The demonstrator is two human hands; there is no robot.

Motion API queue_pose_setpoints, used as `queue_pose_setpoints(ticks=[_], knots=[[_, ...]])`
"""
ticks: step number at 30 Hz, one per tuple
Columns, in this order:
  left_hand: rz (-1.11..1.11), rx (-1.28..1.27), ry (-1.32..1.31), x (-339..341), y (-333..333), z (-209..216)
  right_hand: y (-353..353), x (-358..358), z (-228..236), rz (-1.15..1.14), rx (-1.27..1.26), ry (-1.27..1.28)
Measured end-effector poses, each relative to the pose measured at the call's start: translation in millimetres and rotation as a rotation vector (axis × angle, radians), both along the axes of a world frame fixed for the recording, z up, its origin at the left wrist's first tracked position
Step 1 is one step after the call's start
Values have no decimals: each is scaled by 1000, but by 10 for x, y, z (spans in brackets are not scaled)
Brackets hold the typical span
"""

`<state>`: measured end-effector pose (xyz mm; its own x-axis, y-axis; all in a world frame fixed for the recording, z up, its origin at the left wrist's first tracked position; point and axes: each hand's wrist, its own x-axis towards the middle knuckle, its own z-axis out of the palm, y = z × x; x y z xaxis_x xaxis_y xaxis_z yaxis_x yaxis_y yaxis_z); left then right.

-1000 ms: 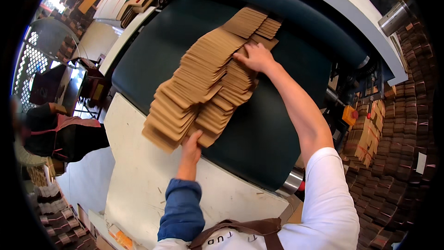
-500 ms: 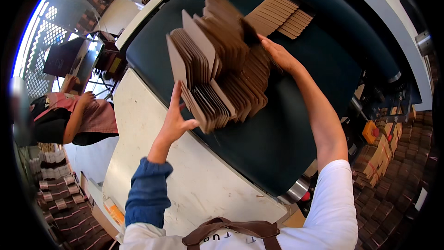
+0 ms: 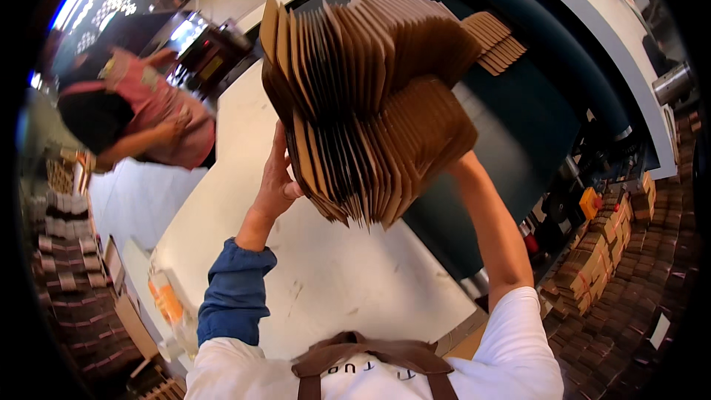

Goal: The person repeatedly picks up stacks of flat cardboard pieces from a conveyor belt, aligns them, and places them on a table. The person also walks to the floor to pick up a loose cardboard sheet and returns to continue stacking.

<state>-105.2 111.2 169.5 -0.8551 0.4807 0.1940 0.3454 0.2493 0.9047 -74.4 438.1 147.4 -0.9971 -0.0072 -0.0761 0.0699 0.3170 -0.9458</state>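
Observation:
A thick stack of brown cardboard pieces (image 3: 370,111) in two fanned rows is lifted between my hands. It hangs over the dark green belt (image 3: 511,115) and the edge of the white table (image 3: 326,281). My left hand (image 3: 278,178) presses against the stack's left end, with its thumb near the lower corner. At the right end, my right hand (image 3: 464,166) supports the stack; its fingers are hidden behind the cardboard. More flat cardboard pieces (image 3: 498,48) lie overlapped on the belt, just beyond the stack.
A co-worker in a red apron (image 3: 174,122) stands at the left. A steel roller end (image 3: 672,83) and an orange switch box (image 3: 590,203) are at the right. Bundled cardboard (image 3: 592,267) is piled at the lower right. An orange-and-clear item (image 3: 166,298) lies at the lower left.
The stack has risen off the belt and come nearer, its pieces fanning wider. Both hands moved with it, the right one slipping out of sight behind it. My view has shifted.

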Motion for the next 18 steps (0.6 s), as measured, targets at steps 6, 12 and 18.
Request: queue_pose_setpoints(ticks=[6,12,18], knots=[[-7,30,-285,1473,-1680,713,-1192,1158,845,111,-148,-216],[163,-37,-819,2751,-2635,470,-2218,1991,323,211,-83,-481],[163,-115,-806,3129,-3028,-270,-2633,2204,206,82,-48,-747]])
